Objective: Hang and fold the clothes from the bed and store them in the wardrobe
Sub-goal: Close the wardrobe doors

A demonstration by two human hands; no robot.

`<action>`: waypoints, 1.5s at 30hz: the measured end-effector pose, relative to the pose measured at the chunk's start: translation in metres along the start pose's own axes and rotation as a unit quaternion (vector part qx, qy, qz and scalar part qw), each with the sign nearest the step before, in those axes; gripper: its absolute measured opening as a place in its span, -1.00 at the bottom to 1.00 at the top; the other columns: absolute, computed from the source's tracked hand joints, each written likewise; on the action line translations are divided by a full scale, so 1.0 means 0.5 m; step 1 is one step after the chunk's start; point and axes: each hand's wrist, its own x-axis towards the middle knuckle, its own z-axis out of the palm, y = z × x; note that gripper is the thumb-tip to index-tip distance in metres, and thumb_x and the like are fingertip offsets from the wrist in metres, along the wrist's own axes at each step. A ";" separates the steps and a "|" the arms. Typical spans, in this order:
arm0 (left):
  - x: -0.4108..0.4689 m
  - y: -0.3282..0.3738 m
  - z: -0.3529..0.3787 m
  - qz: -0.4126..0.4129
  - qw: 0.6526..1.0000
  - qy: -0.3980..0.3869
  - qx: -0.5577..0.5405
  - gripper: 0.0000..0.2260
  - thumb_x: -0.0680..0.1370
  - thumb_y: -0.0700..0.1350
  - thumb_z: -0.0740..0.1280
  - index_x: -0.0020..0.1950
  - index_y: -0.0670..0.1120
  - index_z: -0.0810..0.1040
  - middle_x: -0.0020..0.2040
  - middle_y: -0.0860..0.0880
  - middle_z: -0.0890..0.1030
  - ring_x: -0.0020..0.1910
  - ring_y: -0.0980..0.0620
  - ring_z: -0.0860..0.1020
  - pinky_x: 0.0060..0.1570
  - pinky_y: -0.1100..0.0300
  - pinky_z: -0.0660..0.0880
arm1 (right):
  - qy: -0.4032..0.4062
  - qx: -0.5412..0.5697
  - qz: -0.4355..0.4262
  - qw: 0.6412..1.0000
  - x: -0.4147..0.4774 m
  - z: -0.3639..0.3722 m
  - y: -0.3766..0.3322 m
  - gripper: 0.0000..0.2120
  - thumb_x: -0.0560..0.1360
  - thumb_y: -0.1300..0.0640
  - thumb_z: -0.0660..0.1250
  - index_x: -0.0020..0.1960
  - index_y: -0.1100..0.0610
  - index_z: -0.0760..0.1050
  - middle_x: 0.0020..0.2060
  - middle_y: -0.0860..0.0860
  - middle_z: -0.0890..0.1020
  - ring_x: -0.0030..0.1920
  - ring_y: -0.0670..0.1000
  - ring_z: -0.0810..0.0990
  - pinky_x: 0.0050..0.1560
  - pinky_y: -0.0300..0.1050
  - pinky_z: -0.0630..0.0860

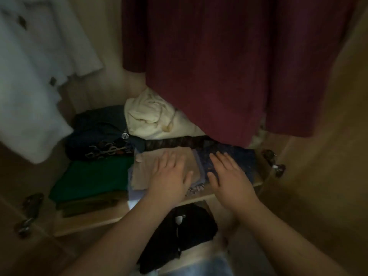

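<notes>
I look down into a dim wardrobe. On its wooden shelf (203,196) lies a folded beige cloth (145,170) atop pale lilac fabric, with a folded dark blue patterned cloth (239,158) beside it. My left hand (171,174) rests flat on the beige cloth, fingers spread. My right hand (227,172) lies flat on the blue patterned cloth, holding nothing. A dark red garment (229,66) hangs above the shelf, right over both hands.
A folded green cloth (91,176) on olive ones and a navy bundle (97,132) fill the shelf's left. A cream cloth (147,114) sits crumpled at the back. White garment (29,76) hangs left. Black clothes (179,232) lie below. Door hinges (276,166) flank the opening.
</notes>
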 end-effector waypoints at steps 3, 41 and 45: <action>-0.054 0.124 0.036 0.032 0.999 -0.013 -0.001 -0.35 0.58 0.26 -0.12 0.64 0.01 0.04 0.63 -0.11 0.13 0.61 -0.15 0.04 0.56 -0.09 0.00 | 0.003 -0.011 0.030 0.999 -0.121 -0.053 0.062 -0.38 0.61 -0.19 -0.08 0.60 0.05 0.08 0.58 0.01 0.16 0.58 0.03 0.03 0.55 -0.09 -0.01; -0.392 0.520 0.112 0.049 0.993 -0.068 -0.078 -0.44 0.64 0.19 0.10 0.61 0.09 0.05 0.63 0.01 0.14 0.61 -0.04 0.04 0.56 -0.06 0.10 | 0.078 0.271 0.134 0.950 -0.706 -0.183 0.242 -0.48 0.41 0.12 0.41 0.31 0.01 0.31 0.16 -0.09 0.47 0.23 -0.08 0.46 0.24 0.06 0.46; -0.390 0.393 0.096 -0.015 0.994 -0.044 -0.096 -0.46 0.64 0.16 0.14 0.59 0.07 0.12 0.58 0.03 0.25 0.58 -0.05 0.15 0.53 -0.06 0.19 | 0.025 0.237 0.043 0.970 -0.651 -0.110 0.150 -0.13 0.49 0.11 0.38 0.60 -0.06 -0.11 0.56 -0.16 0.02 0.56 -0.12 0.04 0.52 -0.22 0.10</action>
